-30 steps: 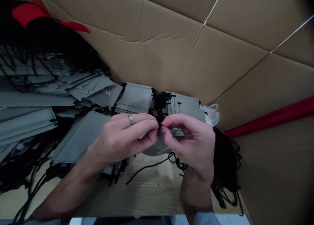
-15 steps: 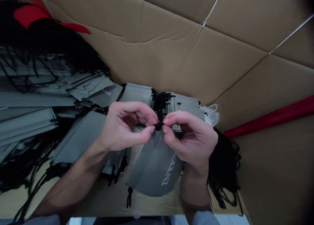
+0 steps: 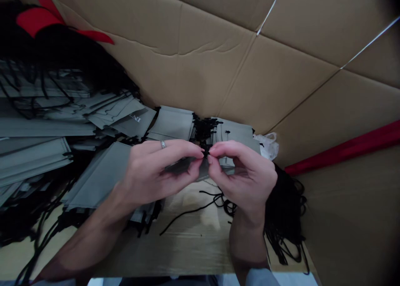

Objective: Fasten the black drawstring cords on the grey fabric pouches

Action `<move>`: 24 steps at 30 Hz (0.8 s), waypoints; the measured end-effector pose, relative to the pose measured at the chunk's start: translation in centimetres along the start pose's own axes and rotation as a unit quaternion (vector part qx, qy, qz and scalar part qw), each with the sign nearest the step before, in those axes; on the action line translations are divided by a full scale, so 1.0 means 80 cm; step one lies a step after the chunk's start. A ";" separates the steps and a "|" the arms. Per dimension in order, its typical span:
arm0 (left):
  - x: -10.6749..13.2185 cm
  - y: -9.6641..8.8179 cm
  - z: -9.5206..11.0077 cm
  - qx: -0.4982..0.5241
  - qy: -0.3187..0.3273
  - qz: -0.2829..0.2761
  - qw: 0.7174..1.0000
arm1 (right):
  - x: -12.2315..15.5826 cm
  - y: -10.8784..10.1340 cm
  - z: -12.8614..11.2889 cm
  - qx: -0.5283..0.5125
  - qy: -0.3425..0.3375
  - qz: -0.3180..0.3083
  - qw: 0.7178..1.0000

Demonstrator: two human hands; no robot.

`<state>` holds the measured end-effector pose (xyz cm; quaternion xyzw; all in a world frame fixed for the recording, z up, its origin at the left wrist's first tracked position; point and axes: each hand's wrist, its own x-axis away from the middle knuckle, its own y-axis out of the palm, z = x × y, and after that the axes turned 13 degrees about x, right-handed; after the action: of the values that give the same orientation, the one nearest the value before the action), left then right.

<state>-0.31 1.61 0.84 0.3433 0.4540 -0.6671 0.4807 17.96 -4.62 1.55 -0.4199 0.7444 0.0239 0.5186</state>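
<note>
My left hand (image 3: 162, 165), with a ring on one finger, is closed in a pinch at the centre. Facing it, my right hand (image 3: 242, 173) pinches too, and the fingertips nearly meet. Between them is a small dark bit of black drawstring cord (image 3: 206, 152). A grey drawstring pouch (image 3: 204, 171) shows just behind and under the fingers, mostly hidden by the hands. Loose black cord (image 3: 190, 211) curls over the tabletop below my right hand.
Stacks of grey pouches (image 3: 96, 177) spread over the left side, with more pouches (image 3: 171, 121) at the back. A black cord bundle (image 3: 62, 57) with a red band lies upper left, another cord bundle (image 3: 284, 215) at right. Cardboard walls (image 3: 200, 69) enclose the table; a plastic bag (image 3: 270, 146) sits behind.
The grey pouch that hung toward me under my hands has swung away behind them, uncovering the tabletop and loose cord. My left hand has turned, and its ring now shows.
</note>
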 end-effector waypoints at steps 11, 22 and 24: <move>0.003 0.004 -0.006 0.152 -0.077 0.037 0.985 | 0.002 -0.004 -0.003 -0.063 0.021 -0.047 0.997; -0.012 -0.004 -0.015 0.355 -0.341 -0.119 0.863 | -0.003 0.001 0.005 -0.048 0.003 0.046 0.998; -0.013 -0.006 -0.013 0.314 -0.355 -0.156 0.867 | -0.004 -0.001 0.007 -0.050 0.003 0.042 0.998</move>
<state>-0.44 3.02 1.55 0.1405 0.0667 -0.9173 0.3665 18.49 -4.23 1.60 -0.4135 0.7608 0.0819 0.4934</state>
